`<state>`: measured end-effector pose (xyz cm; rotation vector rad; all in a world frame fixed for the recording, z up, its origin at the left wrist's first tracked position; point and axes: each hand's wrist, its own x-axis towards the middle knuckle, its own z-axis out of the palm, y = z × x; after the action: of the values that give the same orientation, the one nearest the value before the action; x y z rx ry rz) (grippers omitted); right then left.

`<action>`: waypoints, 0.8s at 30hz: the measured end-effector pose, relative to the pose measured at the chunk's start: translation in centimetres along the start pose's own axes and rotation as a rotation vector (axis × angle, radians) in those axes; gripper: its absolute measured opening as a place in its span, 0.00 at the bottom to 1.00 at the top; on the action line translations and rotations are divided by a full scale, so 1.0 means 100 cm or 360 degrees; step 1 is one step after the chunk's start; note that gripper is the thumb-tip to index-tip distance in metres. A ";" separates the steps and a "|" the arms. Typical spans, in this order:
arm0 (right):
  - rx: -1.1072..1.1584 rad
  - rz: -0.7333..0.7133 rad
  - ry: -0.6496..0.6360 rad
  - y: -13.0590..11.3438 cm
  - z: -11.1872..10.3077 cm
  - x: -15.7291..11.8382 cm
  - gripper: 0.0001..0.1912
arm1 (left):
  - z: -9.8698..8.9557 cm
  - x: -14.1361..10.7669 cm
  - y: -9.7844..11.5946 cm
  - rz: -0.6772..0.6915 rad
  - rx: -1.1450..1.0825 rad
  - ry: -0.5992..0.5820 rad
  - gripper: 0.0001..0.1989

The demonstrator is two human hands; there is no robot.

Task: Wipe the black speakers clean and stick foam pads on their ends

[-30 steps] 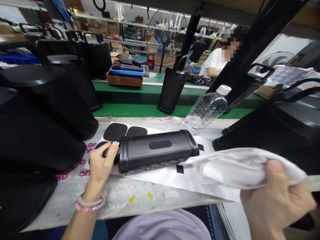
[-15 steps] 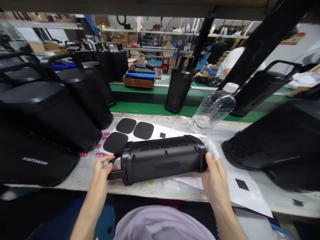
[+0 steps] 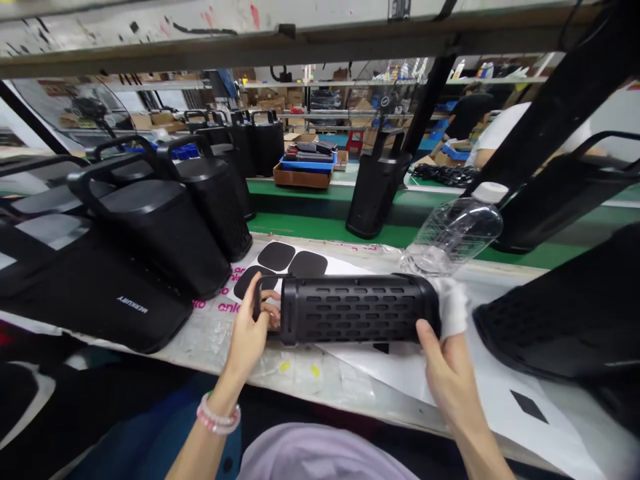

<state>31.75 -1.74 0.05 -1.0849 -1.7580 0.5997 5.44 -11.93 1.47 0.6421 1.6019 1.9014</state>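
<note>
A black portable speaker (image 3: pixel 357 310) lies sideways across my front, its side with rows of slots facing me. My left hand (image 3: pixel 253 327) is closed round the loop handle at its left end, with fingers showing through the loop. At the opposite end, my right hand (image 3: pixel 447 360) grips the speaker, thumb on the near edge; a white cloth (image 3: pixel 453 307) is between that hand and the end. Behind and below the speaker is a white sheet (image 3: pixel 400 373) bearing black rounded-square pads (image 3: pixel 276 256), partly covered by the speaker.
Several more black speakers (image 3: pixel 160 227) stand close together on the left. Others stand at right (image 3: pixel 565 313) and on the green belt (image 3: pixel 375 190). A clear plastic bottle (image 3: pixel 455 233) leans behind my right hand. A shelf beam (image 3: pixel 225 47) crosses overhead; a person in white (image 3: pixel 505 130) is beyond.
Both hands have rolled the speaker, so the slotted side now faces me instead of the smooth one. The camera view has shifted, and my left hand has the handle more upright.
</note>
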 end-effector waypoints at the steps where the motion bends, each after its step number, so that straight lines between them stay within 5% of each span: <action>1: -0.0147 -0.0095 -0.0010 0.000 -0.001 0.001 0.30 | 0.001 0.003 -0.004 -0.0062 -0.0031 0.0026 0.27; 4: -0.0575 -0.0464 0.0086 -0.004 0.002 -0.002 0.19 | -0.001 0.008 -0.017 -0.0145 -0.0046 0.0112 0.14; 8: -0.0756 -0.0789 0.0086 -0.031 0.034 -0.008 0.20 | -0.001 0.010 -0.021 -0.0195 0.0006 0.0158 0.06; 13: -0.0721 -0.1002 -0.0237 -0.088 0.089 -0.014 0.18 | -0.003 0.015 -0.013 -0.0284 0.0069 0.0125 0.05; 16: -0.0480 -0.1070 -0.0625 -0.102 0.087 -0.021 0.19 | -0.006 0.020 -0.010 -0.0304 0.0104 0.0120 0.08; 20: 0.0383 -0.0490 -0.1123 -0.090 0.059 -0.043 0.12 | -0.008 0.026 -0.007 -0.0339 0.0160 0.0089 0.09; 22: 0.0548 -0.0098 -0.1144 -0.078 0.046 -0.055 0.17 | -0.006 0.027 -0.006 -0.0366 0.0186 0.0082 0.09; 24: 0.0536 0.0226 -0.0883 -0.067 0.032 -0.061 0.20 | -0.003 0.027 -0.005 -0.0390 0.0212 0.0086 0.10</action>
<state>27.06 -10.06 0.99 -0.8568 -1.9487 1.3335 3.28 -10.21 0.91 0.4278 1.7652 1.6577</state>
